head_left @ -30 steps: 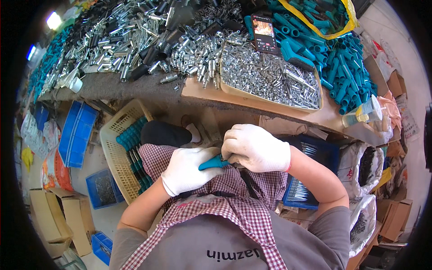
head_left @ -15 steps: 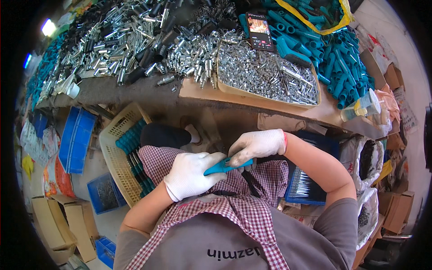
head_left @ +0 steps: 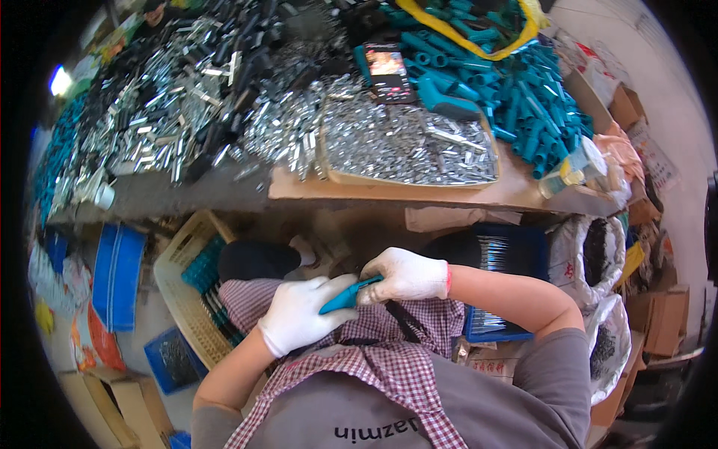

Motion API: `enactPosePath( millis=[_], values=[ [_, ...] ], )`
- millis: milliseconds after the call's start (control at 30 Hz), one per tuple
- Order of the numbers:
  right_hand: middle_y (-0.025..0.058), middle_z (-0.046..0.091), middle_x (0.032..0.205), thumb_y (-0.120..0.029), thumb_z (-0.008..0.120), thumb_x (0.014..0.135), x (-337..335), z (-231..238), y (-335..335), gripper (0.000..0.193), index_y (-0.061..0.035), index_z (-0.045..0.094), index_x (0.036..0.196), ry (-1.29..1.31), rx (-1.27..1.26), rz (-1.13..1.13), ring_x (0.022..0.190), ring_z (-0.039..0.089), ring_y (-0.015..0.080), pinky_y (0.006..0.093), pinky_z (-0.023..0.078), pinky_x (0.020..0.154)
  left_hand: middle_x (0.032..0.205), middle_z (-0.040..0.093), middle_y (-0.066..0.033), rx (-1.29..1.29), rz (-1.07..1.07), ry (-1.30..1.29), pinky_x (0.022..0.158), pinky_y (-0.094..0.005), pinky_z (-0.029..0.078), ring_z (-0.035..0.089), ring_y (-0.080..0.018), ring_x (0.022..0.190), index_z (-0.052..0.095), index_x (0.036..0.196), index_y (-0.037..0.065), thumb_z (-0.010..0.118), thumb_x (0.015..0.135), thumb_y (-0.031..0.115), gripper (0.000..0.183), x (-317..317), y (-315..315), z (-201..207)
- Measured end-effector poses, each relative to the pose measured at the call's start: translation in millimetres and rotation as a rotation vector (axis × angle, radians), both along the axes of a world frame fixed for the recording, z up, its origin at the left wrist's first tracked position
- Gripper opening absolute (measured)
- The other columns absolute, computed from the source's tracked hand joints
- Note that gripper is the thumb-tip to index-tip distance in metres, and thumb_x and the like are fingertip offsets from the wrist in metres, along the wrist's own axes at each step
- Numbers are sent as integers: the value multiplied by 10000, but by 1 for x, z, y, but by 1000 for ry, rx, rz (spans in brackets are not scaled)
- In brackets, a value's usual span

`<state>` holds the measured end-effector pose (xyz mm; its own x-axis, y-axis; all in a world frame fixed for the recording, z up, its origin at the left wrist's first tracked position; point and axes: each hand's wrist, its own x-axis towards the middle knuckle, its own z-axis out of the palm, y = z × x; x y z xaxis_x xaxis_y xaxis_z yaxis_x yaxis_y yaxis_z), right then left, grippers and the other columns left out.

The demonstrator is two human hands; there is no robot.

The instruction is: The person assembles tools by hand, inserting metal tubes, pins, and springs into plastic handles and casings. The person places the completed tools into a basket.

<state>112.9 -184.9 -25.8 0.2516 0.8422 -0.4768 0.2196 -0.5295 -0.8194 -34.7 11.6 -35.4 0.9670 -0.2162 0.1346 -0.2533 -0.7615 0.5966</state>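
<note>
A teal plastic tool handle (head_left: 342, 301) is between my gloved hands, above the checked apron on my lap. My left hand (head_left: 298, 313) wraps round its left part, fingers closed. My right hand (head_left: 407, 275) is closed at the other end, thumb and fingertips against the handle. Whether a smaller part is also between those right fingers cannot be made out. Both hands wear white knit gloves, the right one dirty at the fingertips.
The bench ahead carries a shallow tray (head_left: 407, 181) of small metal parts, a phone (head_left: 389, 72), loose metal tubes (head_left: 164, 120), teal handles (head_left: 540, 123) and a plastic cup (head_left: 562, 179). Below are a cream crate (head_left: 173, 278), a blue bin (head_left: 527, 254) with metal rods, and white sacks (head_left: 613, 344).
The view has shifted, so the bench things appear further left and lower. Both hands still hold the teal handle; the right fingers have moved from its top to its right end.
</note>
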Motion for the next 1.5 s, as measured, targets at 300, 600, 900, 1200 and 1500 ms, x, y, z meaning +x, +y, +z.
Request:
enactPosePath(
  millis=[300, 600, 900, 1200, 1500],
  values=[
    [116, 673, 732, -414, 818, 775, -5, 3, -20, 481, 9, 727, 985, -90, 170, -93, 666, 626, 180, 338, 500, 622, 801, 671, -114, -32, 78, -4, 640, -381, 542, 665, -308, 687, 698, 1156, 101, 855, 702, 295, 519, -10, 4, 13],
    [160, 688, 813, -412, 846, 719, -24, 1, -22, 478, -36, 679, 962, -538, 487, -9, 760, 679, 365, 409, 539, 658, 998, 727, -147, -494, 90, 420, 798, -310, 537, 695, -191, 853, 695, 1175, 4, 805, 706, 173, 510, -9, 1, 26],
    [175, 677, 791, -355, 831, 722, -9, 21, -21, 452, 4, 708, 968, -179, 241, -42, 742, 672, 284, 381, 515, 683, 965, 727, -172, -313, 5, 125, 776, -341, 562, 727, -295, 850, 696, 1189, 50, 844, 748, 260, 510, 1, 8, 29],
    [208, 669, 770, -342, 782, 782, -18, 24, -1, 386, 9, 714, 928, -372, 244, -46, 737, 685, 330, 402, 529, 692, 1046, 671, -115, 30, -91, 49, 809, -386, 559, 686, -324, 927, 540, 1379, 124, 736, 826, 236, 597, -1, 0, 22],
    [132, 647, 902, -236, 715, 823, 91, 35, 28, 173, -88, 744, 909, -1346, 308, -308, 918, 638, 344, 455, 508, 821, 1069, 682, -150, -38, 222, -263, 822, -404, 552, 673, -357, 971, 611, 1179, 62, 798, 712, 98, 505, 2, -2, 8]
  ],
)
